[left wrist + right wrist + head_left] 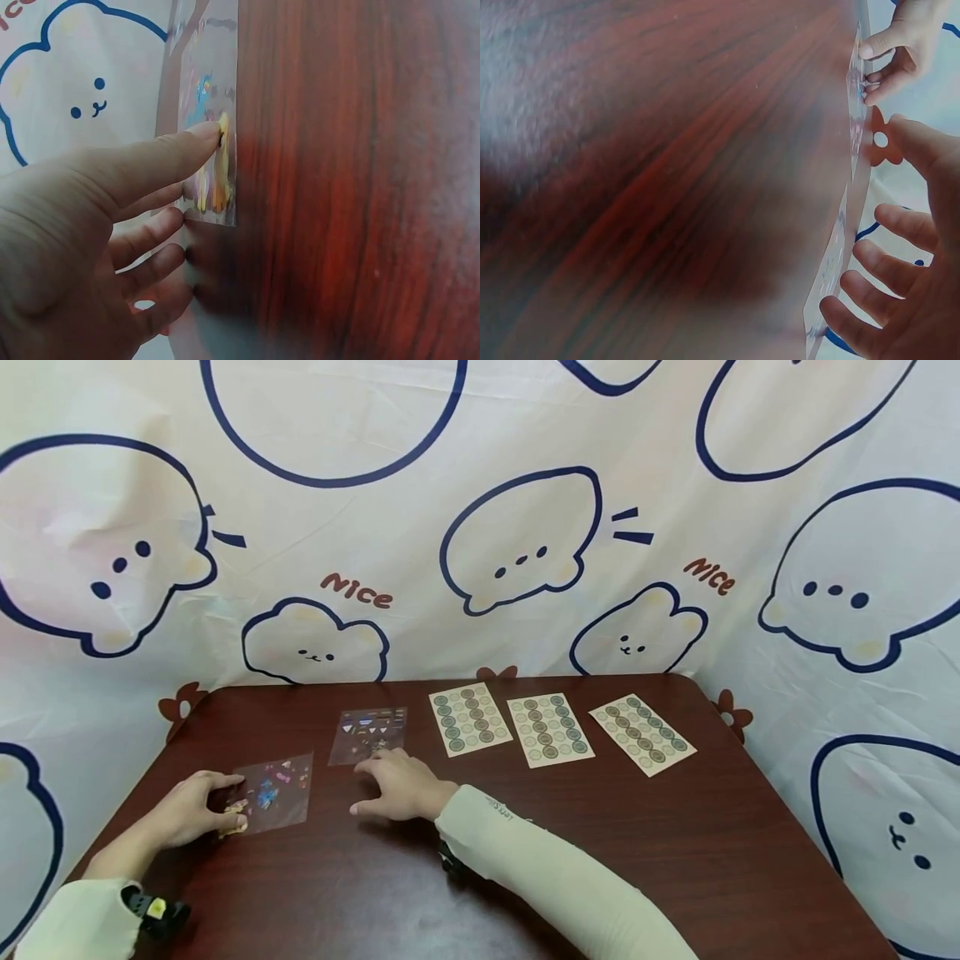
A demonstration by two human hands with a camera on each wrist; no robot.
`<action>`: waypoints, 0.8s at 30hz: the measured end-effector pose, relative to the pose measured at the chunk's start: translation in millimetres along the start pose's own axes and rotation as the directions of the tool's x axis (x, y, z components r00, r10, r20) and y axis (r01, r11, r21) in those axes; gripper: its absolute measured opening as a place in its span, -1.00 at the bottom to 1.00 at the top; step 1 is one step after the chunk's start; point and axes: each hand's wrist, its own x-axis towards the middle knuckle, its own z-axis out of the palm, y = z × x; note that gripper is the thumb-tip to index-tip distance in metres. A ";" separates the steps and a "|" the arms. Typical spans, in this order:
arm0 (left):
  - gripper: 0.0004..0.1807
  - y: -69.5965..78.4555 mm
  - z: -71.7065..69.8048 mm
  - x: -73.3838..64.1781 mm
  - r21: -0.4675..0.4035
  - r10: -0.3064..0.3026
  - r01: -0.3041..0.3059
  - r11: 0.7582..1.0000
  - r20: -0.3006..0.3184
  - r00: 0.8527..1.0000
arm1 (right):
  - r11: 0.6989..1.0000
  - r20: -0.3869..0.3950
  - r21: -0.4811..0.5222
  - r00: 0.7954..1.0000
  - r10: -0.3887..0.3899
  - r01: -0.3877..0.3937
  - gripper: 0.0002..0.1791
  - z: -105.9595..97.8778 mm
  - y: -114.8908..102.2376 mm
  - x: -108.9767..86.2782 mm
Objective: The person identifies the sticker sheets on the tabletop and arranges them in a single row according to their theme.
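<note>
On the left of the table lies a clear sticker sheet (279,789) with blue, pink and yellow figures. My left hand (184,810) is at its left side. In the left wrist view the thumb of that hand (82,195) rests on the sheet's yellow figure (223,161), with the other fingers spread along the edge. A second clear sheet (352,739), bearing small dark and white shapes, lies farther back. My right hand (401,783) reaches to its near edge, fingers loosely extended and the thumb apart. Whether those fingertips touch the sheet is hard to tell.
Three cream cards with rows of round stickers lie toward the back: the left one (470,719), the middle one (551,730) and the right one (642,735). A printed cloth (420,552) hangs behind the dark wooden table (600,843).
</note>
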 end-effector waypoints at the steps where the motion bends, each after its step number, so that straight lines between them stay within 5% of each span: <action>1: -0.16 -0.3 0.3 -1.5 0.000 0.001 -0.001 1.000 0.004 1.000 | 1.000 0.000 -0.002 1.000 -0.004 0.004 -0.31 0.5 -1.2 -0.3; 24: -0.24 20.2 4.0 -13.5 -0.009 0.063 -0.063 0.998 0.055 0.997 | 0.998 0.059 -0.002 0.996 -0.063 0.063 -0.32 15.1 -27.2 -0.9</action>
